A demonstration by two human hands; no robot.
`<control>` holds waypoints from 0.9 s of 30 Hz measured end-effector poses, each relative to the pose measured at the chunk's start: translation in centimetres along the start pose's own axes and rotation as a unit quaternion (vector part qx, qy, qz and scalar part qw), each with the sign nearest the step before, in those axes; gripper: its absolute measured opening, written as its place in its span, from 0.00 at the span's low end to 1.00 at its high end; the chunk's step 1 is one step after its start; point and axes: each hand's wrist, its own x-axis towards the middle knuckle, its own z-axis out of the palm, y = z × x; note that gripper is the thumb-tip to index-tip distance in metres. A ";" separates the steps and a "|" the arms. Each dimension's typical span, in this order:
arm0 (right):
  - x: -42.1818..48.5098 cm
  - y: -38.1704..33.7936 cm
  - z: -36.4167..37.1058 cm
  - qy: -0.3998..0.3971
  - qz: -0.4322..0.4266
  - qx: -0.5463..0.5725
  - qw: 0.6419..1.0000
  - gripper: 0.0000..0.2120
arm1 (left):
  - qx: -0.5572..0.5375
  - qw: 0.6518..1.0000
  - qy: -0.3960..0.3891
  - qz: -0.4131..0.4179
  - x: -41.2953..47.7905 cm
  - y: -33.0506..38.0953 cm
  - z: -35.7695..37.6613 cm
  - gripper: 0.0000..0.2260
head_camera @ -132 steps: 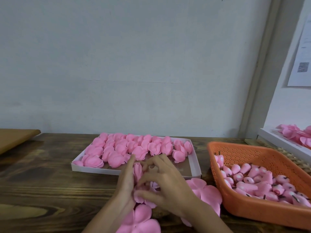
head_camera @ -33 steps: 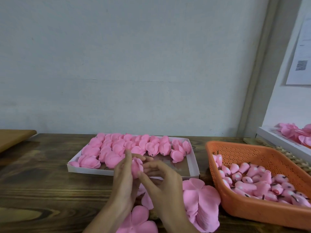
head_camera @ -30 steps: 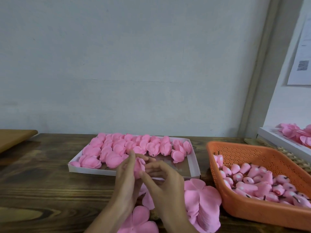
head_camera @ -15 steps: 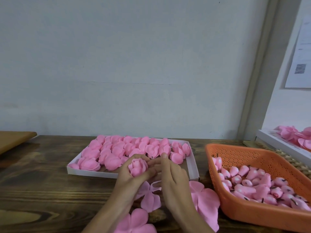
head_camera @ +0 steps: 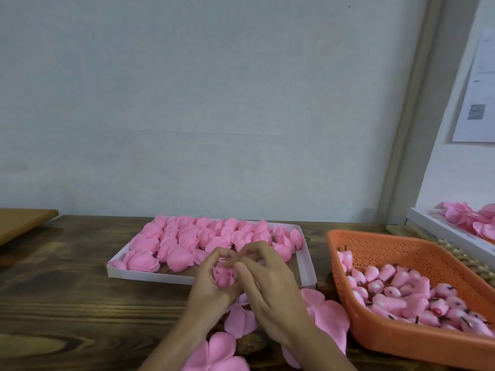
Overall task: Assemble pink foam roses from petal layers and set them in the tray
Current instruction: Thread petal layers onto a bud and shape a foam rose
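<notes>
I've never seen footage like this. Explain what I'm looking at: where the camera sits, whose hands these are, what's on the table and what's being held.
There is no machine here: a person wears a wide-angle camera on the head, so you look forward and down at their two bare hands. The left hand curls round a pink foam rose, and the right hand pinches at its petals from the other side. Beyond the hands on the wooden table lies a white tray mostly filled with finished roses. Flat petal layers lie loose near the wrists. To the right stands an orange basket of small pink buds, and further right the edge of a second white tray with more pink pieces.
</notes>
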 end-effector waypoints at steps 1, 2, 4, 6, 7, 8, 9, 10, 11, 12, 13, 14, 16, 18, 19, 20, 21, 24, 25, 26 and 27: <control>0.0 0.0 -0.1 0.003 0.000 0.000 1.000 0.24 | -0.005 1.000 -0.005 -0.012 -0.1 0.1 0.0 0.16; 0.0 0.1 -0.1 0.007 -0.001 0.001 1.000 0.24 | -0.010 1.000 -0.011 -0.026 -0.1 0.1 0.1 0.15; 0.1 0.2 -0.2 0.016 -0.002 0.005 1.000 0.23 | -0.032 0.997 -0.027 -0.058 -0.2 0.2 0.0 0.17; 0.1 0.3 -0.1 0.021 -0.004 0.006 1.000 0.22 | -0.062 0.993 -0.045 -0.094 -0.3 0.1 -0.1 0.20; 0.1 0.4 0.0 0.023 -0.005 0.007 1.000 0.22 | -0.072 0.990 -0.057 -0.104 -0.3 -0.1 -0.2 0.20; 0.2 0.6 0.0 0.025 -0.005 0.012 1.000 0.22 | -0.078 0.989 -0.068 -0.110 -0.3 -0.3 -0.2 0.20; 0.2 0.7 0.0 0.028 -0.004 0.022 0.999 0.23 | -0.084 0.987 -0.077 -0.114 -0.4 -0.4 -0.3 0.19; 0.3 0.8 0.0 0.032 -0.005 0.035 0.999 0.23 | -0.092 0.985 -0.083 -0.116 -0.3 -0.5 -0.3 0.19; 0.3 0.8 0.0 0.039 -0.005 0.049 0.998 0.23 | -0.101 0.984 -0.089 -0.117 -0.3 -0.6 -0.3 0.20; 0.4 0.9 -0.1 0.047 -0.003 0.067 0.997 0.23 | -0.108 0.983 -0.092 -0.117 -0.3 -0.6 -0.3 0.20; 0.5 0.8 -0.1 0.056 0.003 0.089 0.994 0.23 | -0.111 0.982 -0.095 -0.116 -0.3 -0.6 -0.3 0.20; 0.5 0.7 -0.2 0.064 0.012 0.114 0.991 0.23 | -0.112 0.982 -0.098 -0.115 -0.2 -0.6 -0.3 0.20; 0.5 0.6 -0.2 0.071 0.029 0.147 0.986 0.26 | -0.110 0.982 -0.101 -0.115 -0.3 -0.6 -0.3 0.19; 0.5 0.7 0.0 0.080 0.031 0.135 0.987 0.27 | -0.104 0.983 -0.102 -0.111 -0.4 -0.8 -0.3 0.18; 0.5 0.8 0.0 0.083 0.030 0.128 0.988 0.27 | -0.102 0.983 -0.103 -0.109 -0.4 -1.0 -0.3 0.17; 0.5 0.9 0.1 0.084 0.032 0.124 0.988 0.27 | -0.100 0.984 -0.103 -0.110 -0.5 -1.1 -0.3 0.17; 0.6 0.9 0.1 0.084 0.036 0.123 0.988 0.26 | -0.097 0.984 -0.102 -0.111 -0.5 -1.1 -0.3 0.17; 0.6 1.0 0.2 0.072 0.048 0.130 0.988 0.24 | -0.103 0.984 -0.092 -0.112 -0.5 -1.3 -0.1 0.18; 0.6 0.8 0.2 0.072 0.054 0.141 0.986 0.24 | -0.114 0.983 -0.086 -0.114 -0.4 -1.3 0.0 0.17; 0.5 0.7 0.3 0.079 0.063 0.154 0.983 0.23 | -0.128 0.982 -0.075 -0.118 -0.3 -1.2 0.0 0.17; 0.4 0.4 0.4 0.092 0.075 0.168 0.979 0.20 | -0.145 0.980 -0.060 -0.119 -0.2 -1.0 -0.1 0.18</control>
